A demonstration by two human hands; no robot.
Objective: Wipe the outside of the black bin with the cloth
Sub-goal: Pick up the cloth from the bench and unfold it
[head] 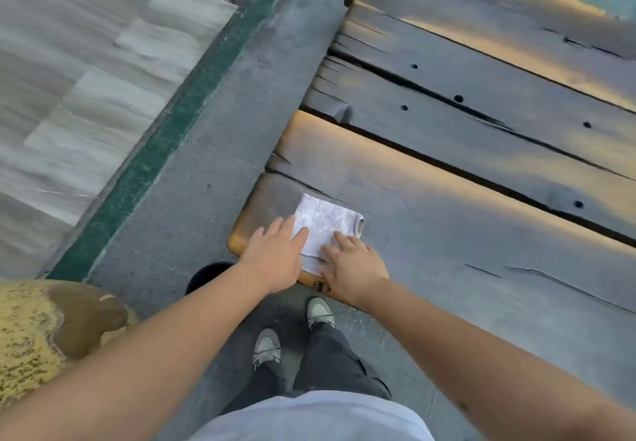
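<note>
Both hands lie flat with fingers spread, gripping nothing. The left hand (275, 256) presses its fingertips on the near-left edge of the folded white cloth (325, 225); the right hand (354, 270) covers its near corner. The cloth rests on the corner of a weathered wooden plank table (447, 234). Only a dark curved rim of the black bin (206, 273) shows (left forearm hides the rest), on the grey pavement (192, 199) just left of the table.

Dark, weathered wooden plank desk (481, 172) with cracks, bolt holes and worn orange edges, catching warm streaks of light. Grey concrete floor (213, 151) beside it, bordered by a green painted strip (172, 130), then pale streaked marble tiles (86, 62). Yellow speckled stone (31, 337) at lower left.
</note>
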